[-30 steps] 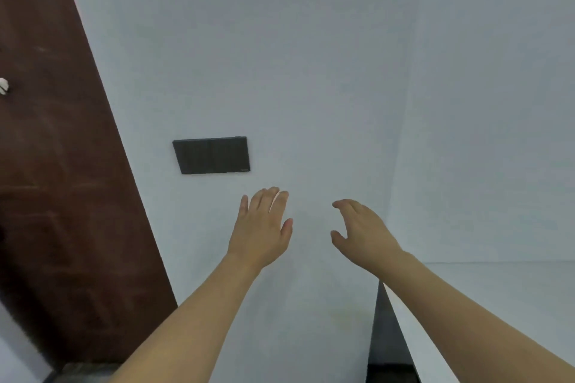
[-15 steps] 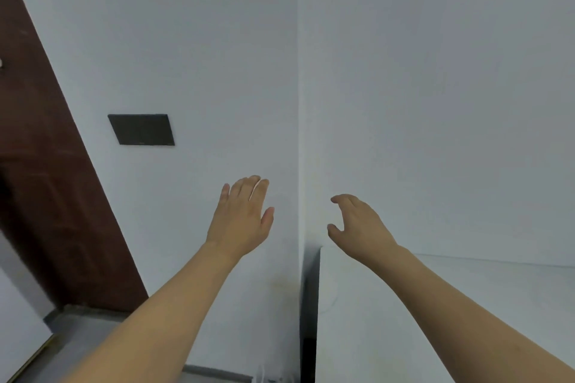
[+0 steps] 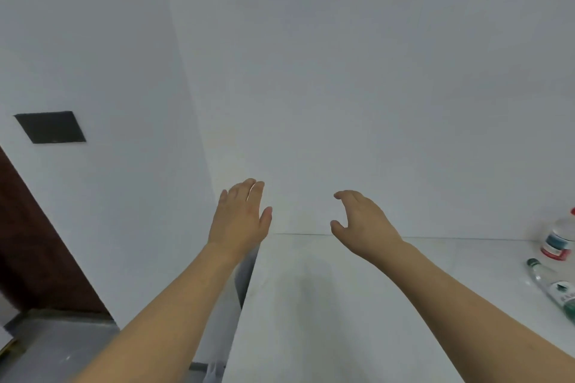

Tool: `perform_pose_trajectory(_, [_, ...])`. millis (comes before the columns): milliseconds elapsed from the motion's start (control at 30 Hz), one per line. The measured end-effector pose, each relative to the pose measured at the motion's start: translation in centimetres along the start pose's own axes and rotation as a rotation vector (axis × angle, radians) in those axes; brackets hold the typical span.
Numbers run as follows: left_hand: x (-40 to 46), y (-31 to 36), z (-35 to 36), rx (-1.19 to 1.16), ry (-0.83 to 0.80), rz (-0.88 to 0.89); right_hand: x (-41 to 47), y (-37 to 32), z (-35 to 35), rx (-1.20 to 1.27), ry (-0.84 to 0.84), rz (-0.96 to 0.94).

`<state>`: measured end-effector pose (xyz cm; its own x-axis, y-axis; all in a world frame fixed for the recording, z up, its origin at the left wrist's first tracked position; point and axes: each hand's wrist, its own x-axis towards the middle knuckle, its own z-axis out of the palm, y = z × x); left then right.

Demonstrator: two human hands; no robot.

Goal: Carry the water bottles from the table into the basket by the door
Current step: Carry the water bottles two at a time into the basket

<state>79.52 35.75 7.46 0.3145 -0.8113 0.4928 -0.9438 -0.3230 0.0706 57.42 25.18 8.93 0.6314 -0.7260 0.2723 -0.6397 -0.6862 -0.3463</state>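
Note:
Two water bottles show at the right edge of the white table (image 3: 326, 305). One clear bottle with a red-and-teal label (image 3: 558, 241) stands upright. A second clear bottle with a green cap (image 3: 552, 284) lies on its side in front of it. My left hand (image 3: 239, 214) is raised over the table's left corner, fingers straight, empty. My right hand (image 3: 362, 221) hovers above the table's far edge with fingers loosely curved, holding nothing. Both hands are far left of the bottles. The basket is out of view.
White walls meet in a corner behind the table. A dark brown door (image 3: 34, 242) stands at the left, with a black wall plate (image 3: 51, 127) beside it. Grey floor (image 3: 62, 348) lies below the door.
The view has swung right: the door and wall plate slid left, the table came into view, and the two bottles appeared at the right edge. Both hands stay empty.

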Motion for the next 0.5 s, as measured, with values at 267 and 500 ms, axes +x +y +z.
perform_pose_trajectory(267, [-2.1, 15.8, 0.3, -0.018, -0.017, -0.050, -5.7, 14.4, -7.1, 0.028, -0.053, 0.020])
perform_pose_trajectory(500, [-1.0, 23.6, 2.5, -0.065, -0.033, -0.060, -7.0, 21.2, -9.0, 0.063, -0.052, 0.021])
